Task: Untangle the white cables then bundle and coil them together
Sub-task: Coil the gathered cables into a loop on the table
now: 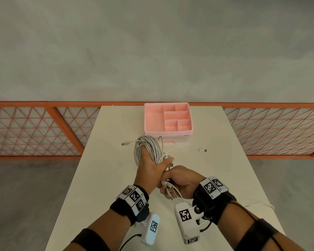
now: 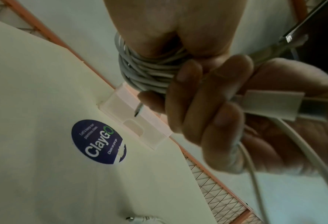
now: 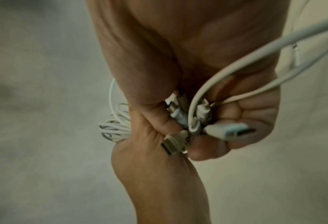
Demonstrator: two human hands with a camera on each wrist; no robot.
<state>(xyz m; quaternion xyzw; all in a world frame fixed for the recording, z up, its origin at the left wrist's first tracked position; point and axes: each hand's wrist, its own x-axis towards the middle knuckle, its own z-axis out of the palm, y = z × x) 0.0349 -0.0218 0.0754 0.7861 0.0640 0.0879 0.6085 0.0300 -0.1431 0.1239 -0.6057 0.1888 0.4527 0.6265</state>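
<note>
White cables form a coil wound round the left hand, which clasps the bundle above the table, near the pink tray. The right hand clenches the plug ends. Judged light, limp and springy; grip where the turns cross, not at the plugs.
</note>
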